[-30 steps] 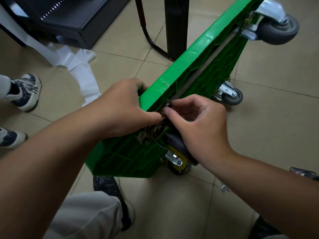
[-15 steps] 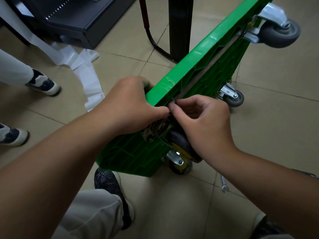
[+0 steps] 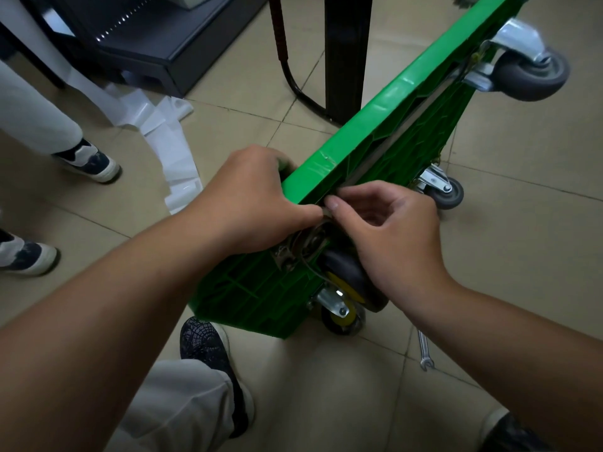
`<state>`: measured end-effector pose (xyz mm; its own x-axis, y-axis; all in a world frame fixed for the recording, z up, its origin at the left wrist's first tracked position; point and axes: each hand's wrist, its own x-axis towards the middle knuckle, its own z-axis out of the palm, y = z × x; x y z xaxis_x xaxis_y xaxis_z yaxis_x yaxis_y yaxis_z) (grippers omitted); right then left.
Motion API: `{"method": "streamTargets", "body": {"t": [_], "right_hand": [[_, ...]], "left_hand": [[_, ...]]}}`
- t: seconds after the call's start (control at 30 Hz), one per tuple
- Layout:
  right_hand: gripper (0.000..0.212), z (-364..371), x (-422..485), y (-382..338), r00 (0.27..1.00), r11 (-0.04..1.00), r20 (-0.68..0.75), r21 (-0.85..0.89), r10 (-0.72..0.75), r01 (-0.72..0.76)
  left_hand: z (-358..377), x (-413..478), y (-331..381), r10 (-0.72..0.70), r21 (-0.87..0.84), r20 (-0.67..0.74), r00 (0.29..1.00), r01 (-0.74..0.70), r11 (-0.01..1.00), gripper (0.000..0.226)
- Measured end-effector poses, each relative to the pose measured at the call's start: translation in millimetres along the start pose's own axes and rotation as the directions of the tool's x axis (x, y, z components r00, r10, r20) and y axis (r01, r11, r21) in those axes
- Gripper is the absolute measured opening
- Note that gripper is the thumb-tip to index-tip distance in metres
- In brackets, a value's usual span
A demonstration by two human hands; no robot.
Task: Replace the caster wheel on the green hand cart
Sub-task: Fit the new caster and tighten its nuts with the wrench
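Observation:
The green hand cart (image 3: 385, 135) stands on its long edge on the tiled floor, ribbed underside facing right. My left hand (image 3: 251, 203) grips its upper edge near the corner, thumb over the rim. My right hand (image 3: 388, 230) pinches something small at the mounting plate of the near caster; what it pinches is hidden by the fingers. That caster (image 3: 349, 282) has a black tyre and yellow hub. Another yellow-hubbed wheel (image 3: 342, 316) sits just below it. Two grey casters (image 3: 532, 73) (image 3: 447, 190) are mounted further along.
A small wrench (image 3: 425, 350) lies on the floor right of the cart's near corner. My shoe (image 3: 208, 350) is under the corner. Another person's shoes (image 3: 91, 161) stand at left, by white paper strips (image 3: 169, 138). A black post (image 3: 346, 53) and cabinet (image 3: 146, 40) are behind.
The view shifted a little, so the cart and my hands appear slightly higher and to the right. The other person's feet have stepped at left. My hands stay at the caster mount.

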<state>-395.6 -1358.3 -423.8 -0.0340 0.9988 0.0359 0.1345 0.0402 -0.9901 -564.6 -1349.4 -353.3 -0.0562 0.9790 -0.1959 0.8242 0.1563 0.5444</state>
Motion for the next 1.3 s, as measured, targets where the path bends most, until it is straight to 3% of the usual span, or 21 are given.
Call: {"method": "streamTargets", "body": {"t": [0.27,0.47,0.53,0.67,0.77,0.87,1.03,1.17,1.23,1.3], "right_hand": [[0.003,-2.7,-0.4,1.1,0.997,0.987,0.035,-0.148,-0.063,0.067],[0.012,1.6,0.8,1.4,1.000,0.999,-0.029,-0.050,0.011,-0.012],[0.006,1.3,0.5,0.8,1.000,0.996,-0.019,-0.092,-0.013,0.011],[0.018,-1.3,2.0,2.1,1.000,0.984,0.028,-0.178,0.013,-0.007],[0.011,-0.4,3.7,1.8,0.999,0.994,-0.022,-0.103,0.043,-0.045],[0.005,-0.7,4.7,-0.3,0.999,0.994,-0.045,-0.112,-0.011,0.006],[0.036,-1.2,3.2,7.3,0.997,0.976,0.007,-0.207,0.074,-0.071],[0.018,-4.9,4.9,6.2,0.999,0.987,-0.046,-0.160,0.012,-0.019],[0.020,-4.5,2.5,3.9,0.999,0.991,-0.007,-0.130,-0.039,0.037],[0.023,-3.5,1.4,5.4,0.999,0.988,0.034,-0.153,0.002,0.003]], "left_hand": [[0.6,-0.3,1.2,-0.001,-0.013,0.009,1.000,0.001,1.000,0.062],[-0.1,-0.5,1.1,0.006,-0.008,0.001,1.000,-0.006,1.000,0.062],[-0.4,-0.3,1.1,0.005,-0.009,-0.004,1.000,-0.005,1.000,0.061],[-0.3,0.2,0.9,0.006,-0.009,-0.004,1.000,-0.006,1.000,0.059],[-0.2,0.9,0.0,0.014,-0.001,0.001,1.000,-0.014,1.000,0.058],[-0.1,1.1,-0.2,0.010,-0.011,0.001,1.000,-0.010,1.000,0.060],[0.8,2.5,-1.6,0.007,0.012,-0.020,1.000,-0.007,1.000,0.050],[0.9,2.6,-1.7,0.005,0.010,-0.020,1.000,-0.005,1.000,0.049],[0.9,2.9,-1.5,0.009,0.013,-0.020,1.000,-0.009,1.000,0.048],[0.8,2.4,-0.7,0.010,0.011,-0.019,1.000,-0.010,1.000,0.052]]}}
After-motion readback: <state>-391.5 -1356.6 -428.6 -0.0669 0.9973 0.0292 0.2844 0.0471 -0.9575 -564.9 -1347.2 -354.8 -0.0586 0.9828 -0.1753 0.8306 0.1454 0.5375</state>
